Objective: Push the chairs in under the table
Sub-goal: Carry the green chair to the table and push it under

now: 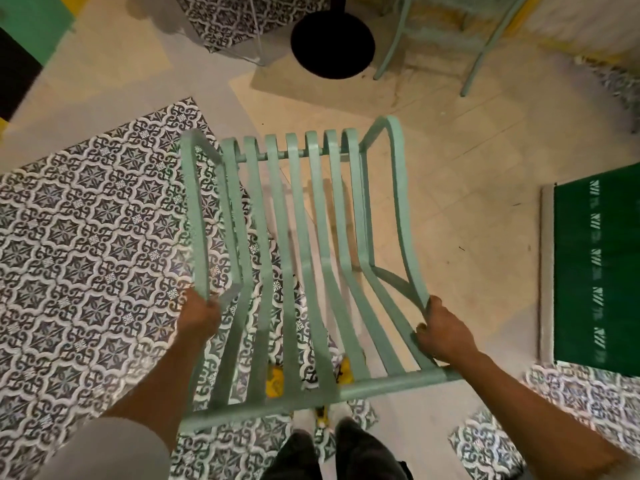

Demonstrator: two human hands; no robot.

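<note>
A mint-green slatted metal chair (304,244) fills the middle of the view, seen from above and behind its back. My left hand (199,315) is closed around the rear end of its left armrest. My right hand (445,336) grips the rear of the right armrest where it meets the backrest. Beyond the chair's front edge stands the round black base of a table (332,45) with its black post rising out of view. The tabletop itself is not visible.
A second mint-green chair (485,39) stands at the far right, beyond the table base. A green mat (595,268) lies on the floor at the right. Patterned tiles (86,237) cover the floor on the left, plain beige floor (450,150) ahead. My legs and yellow shoes show below the chair.
</note>
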